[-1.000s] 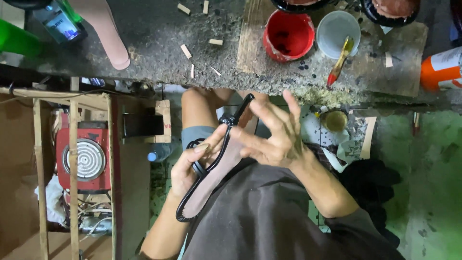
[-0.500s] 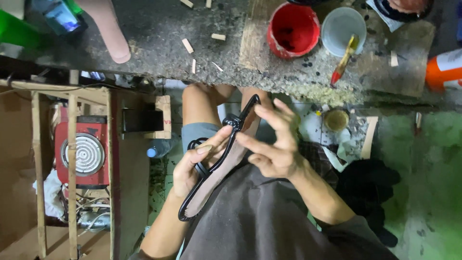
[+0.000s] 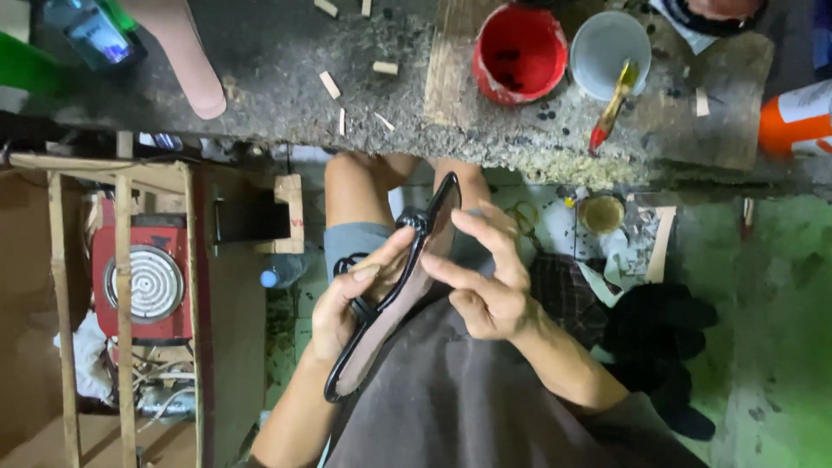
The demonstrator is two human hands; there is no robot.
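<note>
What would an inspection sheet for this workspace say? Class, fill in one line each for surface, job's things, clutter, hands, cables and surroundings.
Surface: rough grey workbench, gritty and stained.
Job's things: black sandal with a brownish sole, held over the lap.
Clutter: wood chips; red pot; white cup with a brush leaning out of it; orange container.
Hands: left hand grips the sandal's edge; right hand has fingertips on its strap area.
Cables: tangled wires below the hotplate.
Surroundings: red hotplate in a wooden frame; small tin; dark cloth on the green floor.
</note>
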